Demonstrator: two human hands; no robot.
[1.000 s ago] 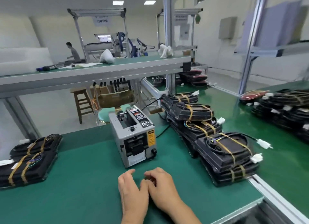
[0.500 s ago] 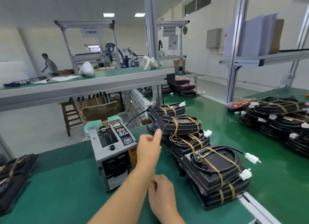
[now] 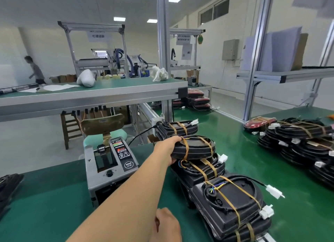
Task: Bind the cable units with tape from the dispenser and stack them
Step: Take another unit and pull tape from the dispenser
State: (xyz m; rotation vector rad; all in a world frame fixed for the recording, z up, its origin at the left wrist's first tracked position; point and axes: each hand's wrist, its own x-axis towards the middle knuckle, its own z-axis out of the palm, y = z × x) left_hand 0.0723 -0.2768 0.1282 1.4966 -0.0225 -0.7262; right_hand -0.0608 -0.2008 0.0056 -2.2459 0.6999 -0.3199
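Your left hand (image 3: 171, 147) grips the top cable unit (image 3: 197, 148) | tape dispenser (image 3: 112, 166) sits just beside your arm | right hand (image 3: 168, 225): fingers hidden, can't tell

On the desk (image 3: 54, 202) the tape dispenser (image 3: 112, 169) stands left of a row of stacked cable units (image 3: 233, 205), which runs from the near right corner back toward the upright post (image 3: 163, 61). The left hand (image 3: 171, 148) stretches past the dispenser's right side and grips the left edge of the top cable unit (image 3: 197, 148), 3rd in the row from the front. The right hand (image 3: 168, 225) lies at the desk's front, just left of the nearest stack. A chair (image 3: 103, 126) stands behind the dispenser. More bound units (image 3: 298, 142) are piled on a second desk (image 3: 244, 160) to the right, and another pile (image 3: 9, 187) sits at the far left edge.
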